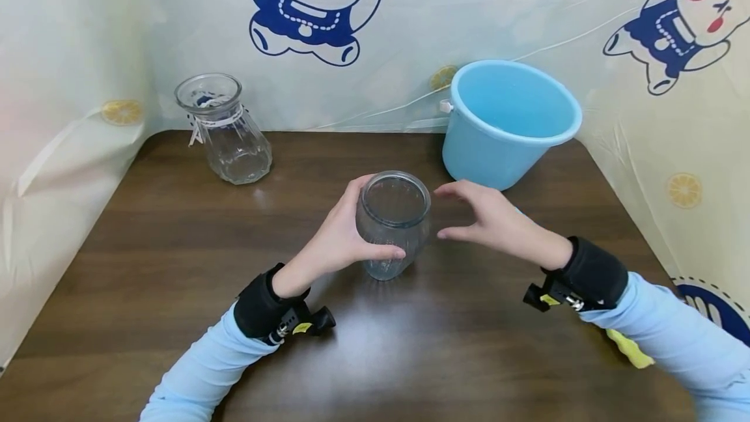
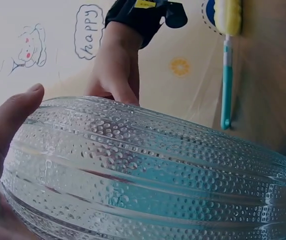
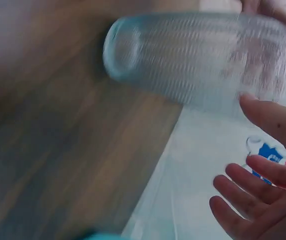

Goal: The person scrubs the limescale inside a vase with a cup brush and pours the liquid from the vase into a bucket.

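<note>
A clear glass jar (image 1: 394,233) with a dotted, ribbed wall stands on the table's middle. My left hand (image 1: 346,233) grips it from the left, thumb across its near side and fingers behind. In the left wrist view the jar (image 2: 148,170) fills the lower part, with the left thumb (image 2: 13,117) against it. Just right of the jar, my right hand (image 1: 486,217) is spread with a gap between thumb and fingers, holding nothing. The right wrist view shows the right hand (image 3: 268,190) with parted fingers beside the blurred jar (image 3: 198,62).
A light blue bucket (image 1: 510,106) stands at the back right. Back left is a glass vase (image 1: 237,142) with a ribbon at its neck. A brush with a yellow head (image 2: 228,17) and teal handle (image 2: 227,85) lies at the right, partly under the right forearm in the head view.
</note>
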The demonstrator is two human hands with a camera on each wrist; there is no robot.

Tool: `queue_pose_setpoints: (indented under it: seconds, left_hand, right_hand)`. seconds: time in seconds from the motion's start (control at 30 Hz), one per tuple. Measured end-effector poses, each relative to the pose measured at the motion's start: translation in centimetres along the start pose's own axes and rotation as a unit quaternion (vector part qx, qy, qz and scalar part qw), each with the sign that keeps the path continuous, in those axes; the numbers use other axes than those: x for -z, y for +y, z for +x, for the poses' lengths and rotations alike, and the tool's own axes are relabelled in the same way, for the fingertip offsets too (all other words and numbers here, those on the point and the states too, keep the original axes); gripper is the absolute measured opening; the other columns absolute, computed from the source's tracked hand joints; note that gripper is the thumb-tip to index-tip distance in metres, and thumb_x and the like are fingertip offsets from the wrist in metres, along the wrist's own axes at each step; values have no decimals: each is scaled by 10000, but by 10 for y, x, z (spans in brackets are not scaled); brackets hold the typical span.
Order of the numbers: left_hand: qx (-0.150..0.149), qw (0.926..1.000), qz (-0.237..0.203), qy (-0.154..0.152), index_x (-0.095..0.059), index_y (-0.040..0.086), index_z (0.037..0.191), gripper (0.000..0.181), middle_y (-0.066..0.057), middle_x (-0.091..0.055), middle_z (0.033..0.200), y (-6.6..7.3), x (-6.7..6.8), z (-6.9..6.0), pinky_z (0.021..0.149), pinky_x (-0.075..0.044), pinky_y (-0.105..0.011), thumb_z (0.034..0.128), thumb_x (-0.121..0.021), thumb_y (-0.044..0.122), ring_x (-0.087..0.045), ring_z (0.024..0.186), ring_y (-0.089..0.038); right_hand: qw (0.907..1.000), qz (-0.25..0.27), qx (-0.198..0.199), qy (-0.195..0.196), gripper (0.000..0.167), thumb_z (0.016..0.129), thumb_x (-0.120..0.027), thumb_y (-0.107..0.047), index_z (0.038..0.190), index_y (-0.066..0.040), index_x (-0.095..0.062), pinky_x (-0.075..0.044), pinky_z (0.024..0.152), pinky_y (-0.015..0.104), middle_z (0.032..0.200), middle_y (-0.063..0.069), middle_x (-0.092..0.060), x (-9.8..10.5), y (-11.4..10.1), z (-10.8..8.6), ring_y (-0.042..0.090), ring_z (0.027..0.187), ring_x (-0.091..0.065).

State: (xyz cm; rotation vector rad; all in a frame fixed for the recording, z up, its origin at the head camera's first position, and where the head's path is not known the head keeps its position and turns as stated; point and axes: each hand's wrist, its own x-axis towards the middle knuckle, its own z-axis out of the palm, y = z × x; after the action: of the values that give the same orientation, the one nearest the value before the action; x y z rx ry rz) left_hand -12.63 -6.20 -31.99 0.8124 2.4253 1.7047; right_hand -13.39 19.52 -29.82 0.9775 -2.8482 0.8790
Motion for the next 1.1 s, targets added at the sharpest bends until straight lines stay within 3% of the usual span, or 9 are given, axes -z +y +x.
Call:
queue_pose_setpoints:
  seconds: [0.2,0.4,0.8,1.1]
  left_hand:
    - [70,9999,64,-83,-292,127,1340,950,-29,-432,1288,0,1,1,956,-348,-406,585,-861,232,-437,1137,-162]
    - [118,9998,134,-129,-285,126,1343,944,-34,-421,1287,1,2,1,953,-350,-422,599,-851,255,-422,1143,-172]
    - [149,9998,0,-125,-274,129,1348,941,-33,-397,1301,0,4,-2,953,-351,-431,609,-846,236,-417,1153,-177]
    - [100,9997,-142,-153,-279,143,1344,945,-26,-409,1300,-3,3,-1,957,-344,-426,598,-854,222,-418,1158,-169]
  right_hand:
    - [9951,-659,-380,-625,367,810,-693,-215,1101,-24,-580,-461,845,390,1052,87,-612,15,19,-5,218,994,-566]
    - [9920,-614,-704,-853,263,829,-669,-175,1032,-18,-614,-475,804,395,981,101,-639,15,42,-10,225,928,-594]
    - [9783,-561,-1358,-1461,290,828,-664,-160,1030,41,-609,-511,682,353,876,64,-658,24,81,-19,201,800,-621]
    - [9703,-660,-1808,-1467,310,832,-647,-161,1034,70,-601,-506,683,377,873,109,-656,33,104,-22,233,803,-610]
